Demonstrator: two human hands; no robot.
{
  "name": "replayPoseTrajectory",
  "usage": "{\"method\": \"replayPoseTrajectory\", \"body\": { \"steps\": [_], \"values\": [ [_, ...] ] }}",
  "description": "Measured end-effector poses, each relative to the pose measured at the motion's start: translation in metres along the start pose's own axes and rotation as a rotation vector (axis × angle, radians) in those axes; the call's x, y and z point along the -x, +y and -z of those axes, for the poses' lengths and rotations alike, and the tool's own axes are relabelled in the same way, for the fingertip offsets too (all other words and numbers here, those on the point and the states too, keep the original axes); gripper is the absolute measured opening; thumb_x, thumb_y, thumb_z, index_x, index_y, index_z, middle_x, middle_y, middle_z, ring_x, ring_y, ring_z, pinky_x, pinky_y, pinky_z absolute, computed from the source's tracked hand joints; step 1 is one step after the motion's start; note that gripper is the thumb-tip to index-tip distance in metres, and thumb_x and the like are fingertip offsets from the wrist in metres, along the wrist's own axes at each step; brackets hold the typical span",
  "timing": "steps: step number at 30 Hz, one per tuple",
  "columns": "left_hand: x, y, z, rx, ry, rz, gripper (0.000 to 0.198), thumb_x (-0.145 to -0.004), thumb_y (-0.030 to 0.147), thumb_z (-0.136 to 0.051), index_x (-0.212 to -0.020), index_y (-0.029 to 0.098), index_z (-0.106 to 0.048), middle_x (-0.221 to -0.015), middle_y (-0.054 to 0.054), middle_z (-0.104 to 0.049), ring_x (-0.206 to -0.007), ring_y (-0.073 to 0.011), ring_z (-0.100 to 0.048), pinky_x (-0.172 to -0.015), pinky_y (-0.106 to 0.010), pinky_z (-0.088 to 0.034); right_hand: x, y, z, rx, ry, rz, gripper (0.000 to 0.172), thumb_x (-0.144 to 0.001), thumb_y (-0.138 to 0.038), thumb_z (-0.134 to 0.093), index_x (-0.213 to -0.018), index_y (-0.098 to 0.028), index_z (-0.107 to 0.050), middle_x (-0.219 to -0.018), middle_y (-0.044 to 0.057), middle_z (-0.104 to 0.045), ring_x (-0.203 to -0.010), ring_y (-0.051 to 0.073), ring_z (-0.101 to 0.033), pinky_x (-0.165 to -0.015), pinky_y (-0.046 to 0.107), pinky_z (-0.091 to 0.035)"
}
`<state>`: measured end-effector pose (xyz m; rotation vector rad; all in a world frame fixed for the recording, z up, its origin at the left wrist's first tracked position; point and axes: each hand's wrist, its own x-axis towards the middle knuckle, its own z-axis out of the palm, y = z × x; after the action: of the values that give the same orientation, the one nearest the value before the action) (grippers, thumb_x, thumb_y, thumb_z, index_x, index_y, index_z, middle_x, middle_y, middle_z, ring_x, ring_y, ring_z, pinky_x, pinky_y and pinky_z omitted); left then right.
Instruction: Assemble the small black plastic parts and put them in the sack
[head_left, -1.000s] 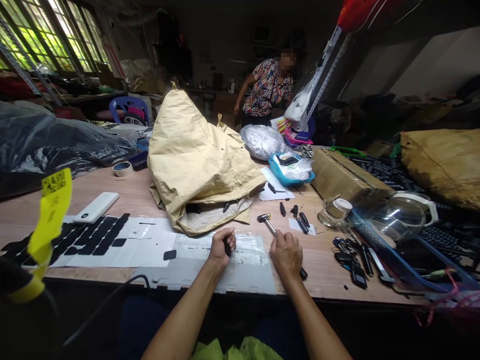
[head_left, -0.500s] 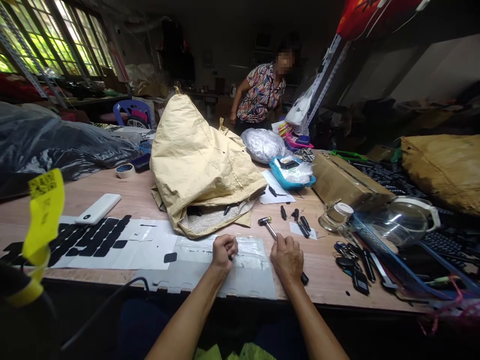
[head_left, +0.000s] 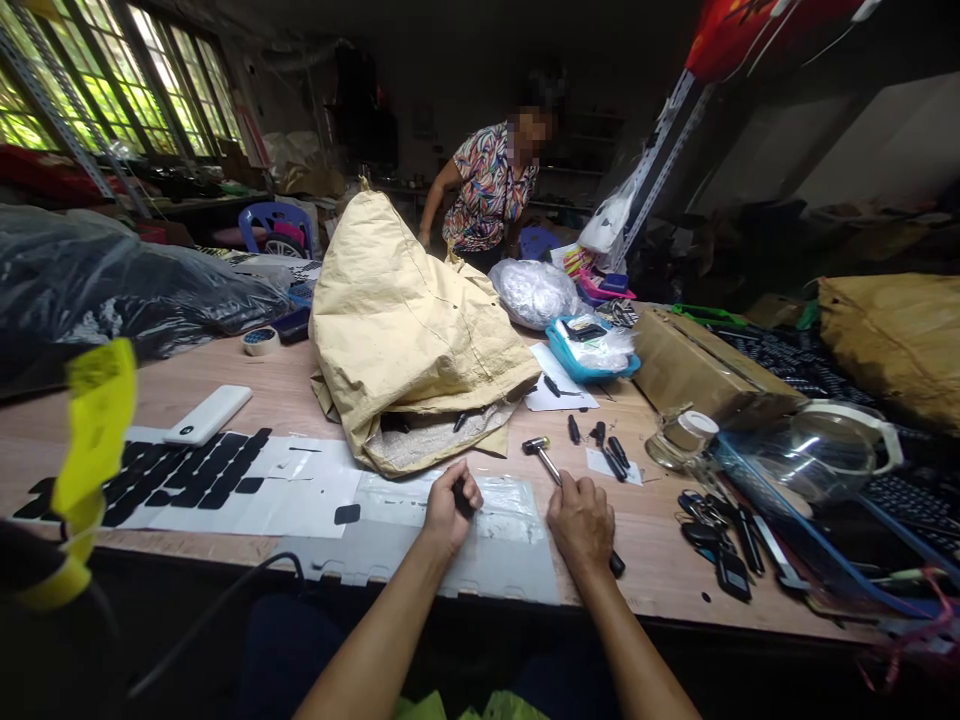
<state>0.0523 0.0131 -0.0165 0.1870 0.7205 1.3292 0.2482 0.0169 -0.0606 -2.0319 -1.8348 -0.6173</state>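
My left hand [head_left: 442,520] is closed around a small black piece [head_left: 463,498], whose dark end shows between thumb and fingers; its kind is hidden. It is above a clear plastic sheet [head_left: 514,510] lying on a grey mat [head_left: 517,572]. My right hand [head_left: 583,522] grips a small hammer [head_left: 550,467] by its handle, the head pointing away from me and low over the table. Just beyond the hands a large tan paper sack [head_left: 420,340] lies with its mouth towards me, and dark pieces show inside. Several black handle-like pieces [head_left: 616,455] lie beyond the hammer.
Black flat pieces [head_left: 176,480] cover white paper at left, near a white power bank [head_left: 208,415] and a tape roll [head_left: 261,341]. Car keys [head_left: 731,570], a glass jar [head_left: 681,440] and a cardboard box [head_left: 705,365] stand right. A co-worker [head_left: 487,190] leans behind the sack.
My left hand has turned, so the black piece in it shows more. My right hand stays on the hammer. The co-worker has moved left and bent lower. The view has shifted slightly.
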Motion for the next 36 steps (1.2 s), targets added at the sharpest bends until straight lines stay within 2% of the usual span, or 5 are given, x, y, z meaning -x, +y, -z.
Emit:
{"method": "replayPoseTrajectory", "body": {
  "steps": [5,16,22,30,36],
  "values": [
    [-0.001,-0.004,0.0,-0.062,0.027,-0.036,0.049,-0.059,0.049,-0.089,-0.068,0.017,-0.053,-0.041,0.012,-0.031,-0.036,-0.006,-0.035,-0.041,-0.02,-0.029,0.0,0.0,0.001,0.019,0.011,0.01,0.023,-0.086,-0.018,-0.054,-0.104,-0.02,-0.068,-0.081,0.006,-0.056,-0.082,0.021,-0.049,-0.065,0.03,-0.026],
    [0.005,0.002,-0.001,0.133,0.008,-0.031,0.021,-0.071,0.008,-0.075,-0.065,0.014,-0.056,-0.061,0.003,-0.054,-0.054,-0.0068,-0.051,-0.056,-0.02,-0.048,0.0,0.0,0.0,0.026,0.014,0.013,0.023,-0.086,-0.018,-0.053,-0.104,-0.02,-0.069,-0.082,0.006,-0.057,-0.081,0.02,-0.048,-0.065,0.03,-0.027],
    [0.012,0.002,-0.004,0.063,-0.073,0.098,0.024,-0.07,0.016,-0.082,-0.076,0.015,-0.059,-0.064,0.002,-0.059,-0.06,-0.0136,-0.062,-0.071,-0.035,-0.057,0.001,0.0,-0.002,0.025,0.017,0.009,0.024,-0.087,-0.019,-0.053,-0.105,-0.02,-0.068,-0.082,0.006,-0.056,-0.082,0.02,-0.047,-0.066,0.03,-0.026],
    [0.003,0.0,0.006,-0.088,-0.167,0.05,0.034,-0.063,0.026,-0.081,-0.056,0.015,-0.049,-0.055,0.005,-0.052,-0.033,-0.0044,-0.039,-0.041,-0.023,-0.039,0.0,0.0,-0.004,0.036,0.016,0.009,0.023,-0.088,-0.019,-0.053,-0.105,-0.02,-0.068,-0.081,0.005,-0.055,-0.082,0.02,-0.047,-0.066,0.03,-0.026],
    [-0.008,0.0,0.006,-0.097,-0.244,0.001,0.047,-0.07,0.032,-0.07,-0.042,0.019,-0.034,-0.039,0.007,-0.029,-0.034,-0.007,-0.033,-0.046,-0.024,-0.038,0.0,0.0,-0.004,0.039,0.02,0.011,0.023,-0.087,-0.019,-0.055,-0.106,-0.02,-0.068,-0.081,0.005,-0.055,-0.081,0.02,-0.048,-0.065,0.03,-0.027]
  ]
}}
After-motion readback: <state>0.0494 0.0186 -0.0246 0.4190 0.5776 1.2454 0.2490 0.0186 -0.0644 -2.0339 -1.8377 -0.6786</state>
